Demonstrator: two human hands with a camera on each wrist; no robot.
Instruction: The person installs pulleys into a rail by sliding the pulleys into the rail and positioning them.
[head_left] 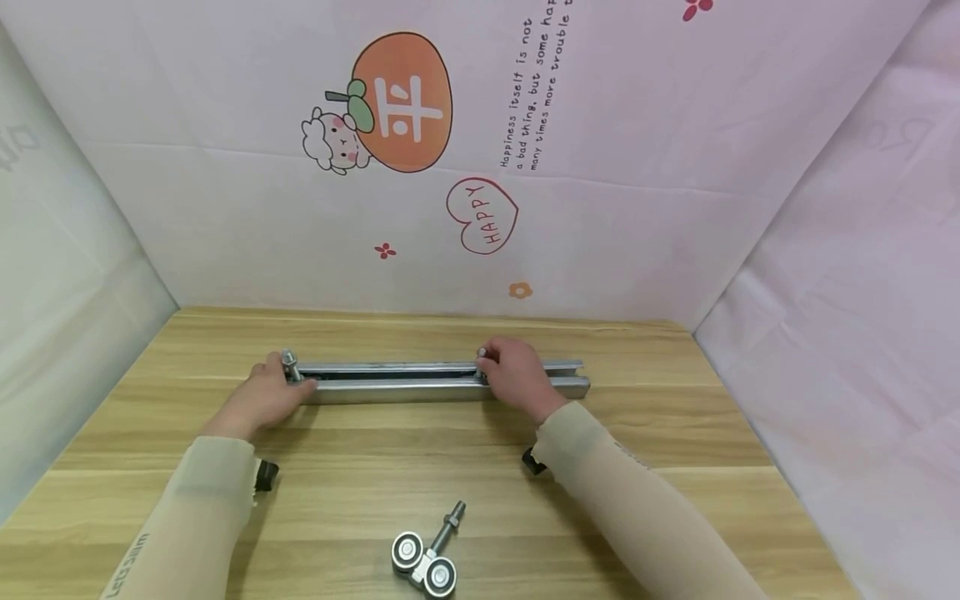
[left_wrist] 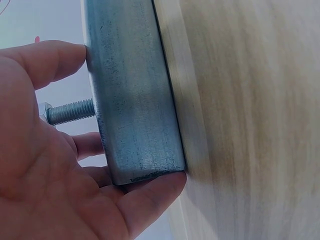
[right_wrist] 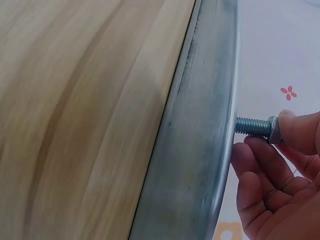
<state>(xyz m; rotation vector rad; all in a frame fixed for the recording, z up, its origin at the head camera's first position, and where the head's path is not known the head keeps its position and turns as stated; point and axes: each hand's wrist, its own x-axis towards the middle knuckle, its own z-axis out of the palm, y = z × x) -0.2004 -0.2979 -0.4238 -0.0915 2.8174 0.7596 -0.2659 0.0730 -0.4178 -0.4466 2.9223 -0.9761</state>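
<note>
A metal channel rail (head_left: 405,392) lies across the table with its slot facing up. At its left end my left hand (head_left: 262,396) grips the rail, thumb on the top edge and fingers around the end in the left wrist view (left_wrist: 65,150); a threaded bolt (left_wrist: 72,112) stands up from the slot beside the palm. My right hand (head_left: 517,375) pinches the nut end of a second bolt (right_wrist: 253,126) that rises from the slot toward the right. What sits inside the rail under the bolts is hidden.
On the wood table (head_left: 337,500), nearer the front, lies a loose roller piece (head_left: 431,560) with wheels and a threaded bolt. White printed cloth (head_left: 247,208) hangs behind the table, with pale cloth at both sides.
</note>
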